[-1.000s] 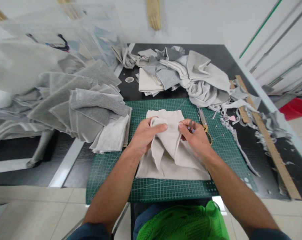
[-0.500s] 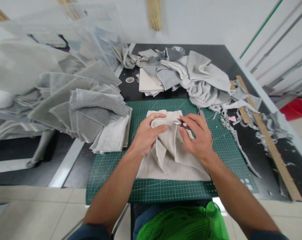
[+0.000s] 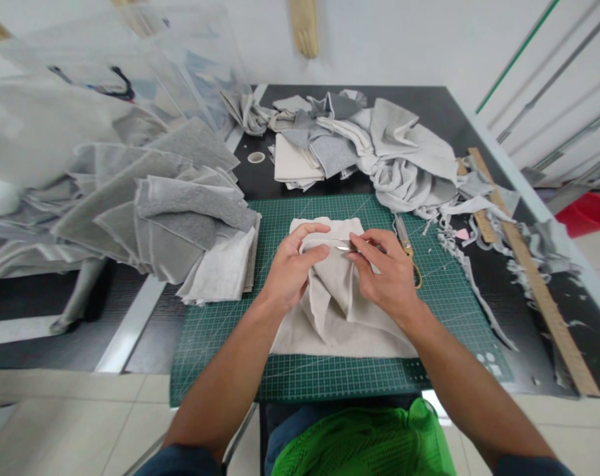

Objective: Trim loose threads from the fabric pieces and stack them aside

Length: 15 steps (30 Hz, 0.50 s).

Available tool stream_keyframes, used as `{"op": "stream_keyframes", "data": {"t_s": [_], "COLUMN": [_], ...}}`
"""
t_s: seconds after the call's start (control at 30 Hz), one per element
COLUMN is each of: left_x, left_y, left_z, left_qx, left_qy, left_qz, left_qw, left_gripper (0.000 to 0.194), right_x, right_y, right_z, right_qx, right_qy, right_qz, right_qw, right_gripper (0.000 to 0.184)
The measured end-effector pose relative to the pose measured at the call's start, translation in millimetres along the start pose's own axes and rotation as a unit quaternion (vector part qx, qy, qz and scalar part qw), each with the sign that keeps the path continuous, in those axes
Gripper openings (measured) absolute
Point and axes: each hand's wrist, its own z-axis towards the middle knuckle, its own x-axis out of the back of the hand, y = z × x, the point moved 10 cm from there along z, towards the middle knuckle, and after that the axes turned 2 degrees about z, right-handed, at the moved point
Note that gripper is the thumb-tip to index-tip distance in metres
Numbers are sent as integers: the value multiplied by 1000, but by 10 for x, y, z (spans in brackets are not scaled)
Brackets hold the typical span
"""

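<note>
A beige ribbed cloth piece lies rumpled on the green cutting mat, its middle lifted in folds. My left hand is closed on the raised edge, thumb in front and fingers behind. Small thread snips are held in my right hand, their slim metal blades pointing left at the cloth edge near my left thumb. My right fingers hide most of the handle. Just right of that hand, scissors with gold handles rest on the mat.
Grey cloth pieces are heaped at the left. More folded fabric and a roll of tape sit at the back. A wooden ruler and fabric scraps lie at the right.
My right hand has shifted slightly left, bringing the snips' blades closer to my left thumb. More of the gold-handled scissors shows now. My left hand has barely moved.
</note>
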Motion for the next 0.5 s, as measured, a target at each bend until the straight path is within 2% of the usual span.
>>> {"op": "stream_keyframes", "data": {"t_s": [0.23,0.5], "left_x": [25,-6], "left_y": [22,25], "left_z": [-5,-3], "left_qx": [-5,-1], "left_qy": [10,-4], "left_qz": [23,30], "left_qw": [1000,1000], "left_gripper": [42,41], "right_x": [6,3], "right_y": [48,19], "right_z": [0,0], "right_qx": [-4,13], "right_qy": [-3,-6], "right_qz": [-9,-11], "right_qw": [1000,1000], "right_gripper": [32,27]}}
